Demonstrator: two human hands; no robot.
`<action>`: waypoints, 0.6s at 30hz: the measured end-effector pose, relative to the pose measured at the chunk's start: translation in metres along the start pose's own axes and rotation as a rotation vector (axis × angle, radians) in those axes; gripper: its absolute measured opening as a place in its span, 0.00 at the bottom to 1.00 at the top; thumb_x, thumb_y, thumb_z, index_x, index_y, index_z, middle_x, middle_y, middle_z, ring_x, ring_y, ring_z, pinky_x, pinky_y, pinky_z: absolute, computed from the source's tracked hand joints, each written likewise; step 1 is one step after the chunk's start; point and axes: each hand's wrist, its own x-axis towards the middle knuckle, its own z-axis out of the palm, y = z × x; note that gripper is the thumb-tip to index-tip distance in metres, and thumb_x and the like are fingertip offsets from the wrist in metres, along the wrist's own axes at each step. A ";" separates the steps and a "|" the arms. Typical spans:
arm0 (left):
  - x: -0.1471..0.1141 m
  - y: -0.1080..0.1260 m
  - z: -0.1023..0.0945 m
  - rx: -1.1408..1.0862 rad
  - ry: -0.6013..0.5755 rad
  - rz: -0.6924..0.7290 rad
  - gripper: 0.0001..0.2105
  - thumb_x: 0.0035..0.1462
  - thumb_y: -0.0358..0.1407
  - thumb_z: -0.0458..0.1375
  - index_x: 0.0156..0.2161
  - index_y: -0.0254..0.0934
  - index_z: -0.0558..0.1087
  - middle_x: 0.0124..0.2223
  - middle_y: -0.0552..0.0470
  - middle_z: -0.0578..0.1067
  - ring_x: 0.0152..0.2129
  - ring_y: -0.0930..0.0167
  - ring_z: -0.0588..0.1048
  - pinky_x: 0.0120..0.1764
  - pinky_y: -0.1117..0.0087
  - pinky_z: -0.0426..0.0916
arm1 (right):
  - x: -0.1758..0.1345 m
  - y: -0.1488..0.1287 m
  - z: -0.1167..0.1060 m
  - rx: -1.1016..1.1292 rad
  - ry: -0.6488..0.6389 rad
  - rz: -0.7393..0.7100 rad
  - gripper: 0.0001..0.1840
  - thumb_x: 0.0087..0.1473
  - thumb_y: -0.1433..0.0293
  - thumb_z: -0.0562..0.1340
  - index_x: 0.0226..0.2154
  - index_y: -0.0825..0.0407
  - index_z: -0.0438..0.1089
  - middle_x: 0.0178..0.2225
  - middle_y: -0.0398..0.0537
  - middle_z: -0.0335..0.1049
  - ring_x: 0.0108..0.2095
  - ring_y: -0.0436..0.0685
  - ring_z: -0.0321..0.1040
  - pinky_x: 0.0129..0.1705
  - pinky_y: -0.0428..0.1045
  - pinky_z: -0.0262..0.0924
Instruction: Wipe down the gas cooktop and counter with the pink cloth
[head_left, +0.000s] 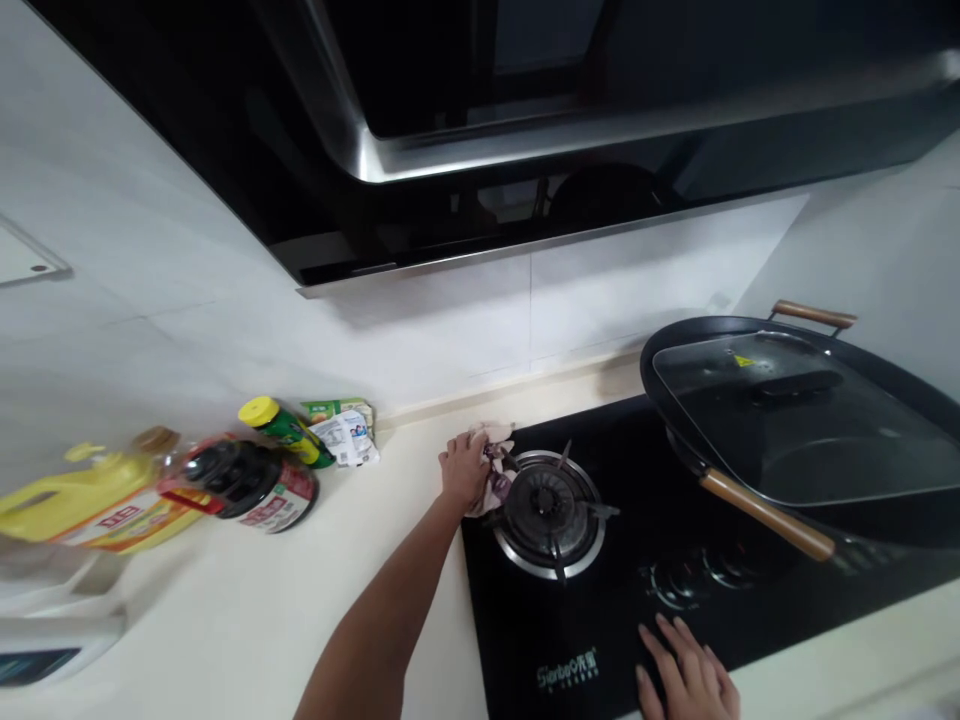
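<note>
My left hand point(465, 470) is closed over a crumpled cloth point(498, 484), pale with dark purple patches. The cloth is pressed down at the back left corner of the black gas stove point(622, 600), partly on the counter, beside the round left burner point(546, 508). Part of the cloth is hidden under my fingers. My right hand point(686, 672) lies with fingers spread on the stove's front edge, just in front of the control knobs point(701, 578); it holds nothing.
A wok point(675, 350) with a glass lid point(817, 440) covers the stove's right side, its wooden handle point(769, 515) pointing toward me. On the left counter stand a dark sauce bottle point(259, 485), a yellow oil jug point(112, 500), a green container point(289, 430) and packets point(346, 435). A range hood point(525, 215) overhangs.
</note>
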 end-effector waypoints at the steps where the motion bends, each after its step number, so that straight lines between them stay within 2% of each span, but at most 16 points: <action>1: -0.012 -0.003 -0.001 0.006 -0.006 0.000 0.26 0.61 0.39 0.56 0.64 0.52 0.66 0.67 0.47 0.66 0.60 0.55 0.62 0.58 0.51 0.63 | 0.003 -0.003 -0.005 0.014 -0.020 0.017 0.22 0.61 0.59 0.59 0.56 0.44 0.73 0.58 0.53 0.74 0.60 0.72 0.68 0.62 0.66 0.54; 5: -0.064 -0.011 0.000 0.009 -0.015 -0.028 0.24 0.60 0.36 0.57 0.62 0.49 0.70 0.69 0.45 0.64 0.61 0.54 0.63 0.58 0.51 0.63 | 0.016 -0.016 -0.022 0.088 -0.051 0.081 0.20 0.66 0.59 0.56 0.55 0.47 0.72 0.59 0.56 0.72 0.64 0.71 0.63 0.64 0.67 0.51; 8: -0.107 -0.009 0.004 -0.006 -0.006 -0.050 0.21 0.61 0.36 0.56 0.60 0.46 0.72 0.67 0.43 0.66 0.60 0.54 0.64 0.59 0.52 0.64 | 0.022 -0.022 -0.029 0.109 -0.081 0.111 0.20 0.67 0.59 0.55 0.56 0.48 0.71 0.59 0.56 0.71 0.65 0.69 0.61 0.65 0.66 0.50; 15: -0.227 0.007 0.024 -0.057 0.034 0.009 0.19 0.58 0.32 0.57 0.54 0.44 0.75 0.66 0.44 0.69 0.59 0.54 0.66 0.60 0.52 0.64 | 0.026 -0.025 -0.029 0.081 -0.097 0.128 0.20 0.68 0.61 0.55 0.56 0.50 0.72 0.60 0.57 0.70 0.65 0.68 0.60 0.67 0.65 0.48; 18: -0.262 0.018 0.031 -0.056 -0.008 0.057 0.21 0.55 0.31 0.58 0.54 0.43 0.76 0.66 0.44 0.69 0.62 0.53 0.65 0.62 0.50 0.63 | 0.026 -0.021 -0.025 0.081 -0.081 0.125 0.20 0.68 0.62 0.55 0.56 0.50 0.72 0.59 0.56 0.71 0.65 0.67 0.60 0.67 0.64 0.48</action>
